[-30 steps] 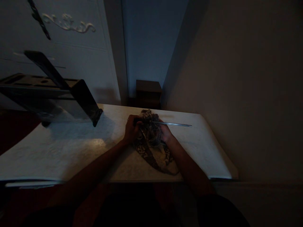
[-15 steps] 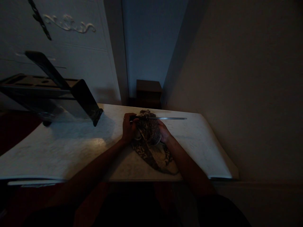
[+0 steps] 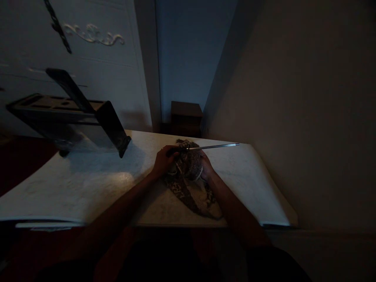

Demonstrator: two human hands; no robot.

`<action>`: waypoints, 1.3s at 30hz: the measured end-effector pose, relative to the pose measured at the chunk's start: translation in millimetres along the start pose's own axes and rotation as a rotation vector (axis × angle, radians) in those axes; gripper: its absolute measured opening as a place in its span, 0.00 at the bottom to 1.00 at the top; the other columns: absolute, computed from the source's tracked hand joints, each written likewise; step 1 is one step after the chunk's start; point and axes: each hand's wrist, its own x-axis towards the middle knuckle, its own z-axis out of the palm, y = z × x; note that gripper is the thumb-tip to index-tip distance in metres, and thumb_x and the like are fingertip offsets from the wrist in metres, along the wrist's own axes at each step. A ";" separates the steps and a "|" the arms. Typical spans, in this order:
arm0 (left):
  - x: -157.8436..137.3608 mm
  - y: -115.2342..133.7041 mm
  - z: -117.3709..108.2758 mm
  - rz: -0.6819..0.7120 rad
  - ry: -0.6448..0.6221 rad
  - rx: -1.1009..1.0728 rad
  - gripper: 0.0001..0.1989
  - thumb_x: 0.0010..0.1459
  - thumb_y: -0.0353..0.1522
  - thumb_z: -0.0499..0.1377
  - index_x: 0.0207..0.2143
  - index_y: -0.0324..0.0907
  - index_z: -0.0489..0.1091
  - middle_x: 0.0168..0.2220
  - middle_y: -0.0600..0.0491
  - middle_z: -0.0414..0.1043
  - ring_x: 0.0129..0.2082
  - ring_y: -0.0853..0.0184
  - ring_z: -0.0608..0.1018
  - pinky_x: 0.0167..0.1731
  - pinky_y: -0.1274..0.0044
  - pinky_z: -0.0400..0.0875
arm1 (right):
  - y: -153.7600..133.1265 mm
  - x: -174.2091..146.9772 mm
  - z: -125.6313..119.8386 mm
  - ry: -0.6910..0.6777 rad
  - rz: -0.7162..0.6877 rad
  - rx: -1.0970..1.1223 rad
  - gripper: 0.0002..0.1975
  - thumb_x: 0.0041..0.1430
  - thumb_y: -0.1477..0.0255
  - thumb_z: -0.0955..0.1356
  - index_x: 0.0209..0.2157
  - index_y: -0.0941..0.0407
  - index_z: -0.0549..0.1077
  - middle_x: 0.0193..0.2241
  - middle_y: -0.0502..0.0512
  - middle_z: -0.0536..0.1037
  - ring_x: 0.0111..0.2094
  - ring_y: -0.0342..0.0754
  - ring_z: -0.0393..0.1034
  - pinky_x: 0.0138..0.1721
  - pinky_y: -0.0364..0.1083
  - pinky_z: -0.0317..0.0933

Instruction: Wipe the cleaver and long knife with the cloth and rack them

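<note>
Two hands work a patterned brown-and-cream knitted piece [image 3: 190, 184] with a long thin grey metal knitting needle [image 3: 213, 147] at the centre of the frame.

The left hand [image 3: 163, 162] is closed around the needle's dark end, and the right hand [image 3: 207, 168] is clamped on the bunched fabric; the rest of the piece trails toward the near edge of the pale marbled tabletop [image 3: 88, 188]. In light this dim, the needle could slip out of the loops if the fabric is tugged. A dark slanted stand [image 3: 73, 113] sits at the left, a small brown box [image 3: 186, 117] stands behind by the wall, and a white ornamented cabinet [image 3: 88, 58] fills the upper left.
</note>
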 end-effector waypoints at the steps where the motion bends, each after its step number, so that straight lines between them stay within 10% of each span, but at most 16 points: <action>1: -0.3 -0.1 -0.1 -0.022 -0.015 0.006 0.12 0.53 0.37 0.60 0.41 0.43 0.72 0.42 0.50 0.76 0.44 0.59 0.76 0.49 0.66 0.69 | -0.3 -0.4 0.1 -0.003 -0.005 0.004 0.15 0.48 0.83 0.68 0.36 0.53 0.75 0.27 0.45 0.81 0.38 0.48 0.78 0.46 0.52 0.71; 23: -5.6 -3.4 4.2 0.069 0.027 0.053 0.08 0.50 0.27 0.57 0.35 0.43 0.67 0.37 0.50 0.75 0.38 0.61 0.76 0.42 0.68 0.71 | -7.8 -4.4 2.4 -0.079 -0.062 -0.097 0.12 0.41 0.81 0.71 0.31 0.56 0.77 0.27 0.50 0.82 0.26 0.45 0.75 0.34 0.43 0.71; 39: 2.0 -14.8 1.1 0.330 -0.197 0.165 0.17 0.62 0.38 0.51 0.49 0.39 0.69 0.44 0.45 0.73 0.45 0.59 0.74 0.49 0.66 0.68 | -4.9 -0.9 -1.1 0.003 0.010 -0.197 0.09 0.40 0.72 0.70 0.28 0.54 0.77 0.27 0.49 0.81 0.34 0.51 0.77 0.41 0.50 0.71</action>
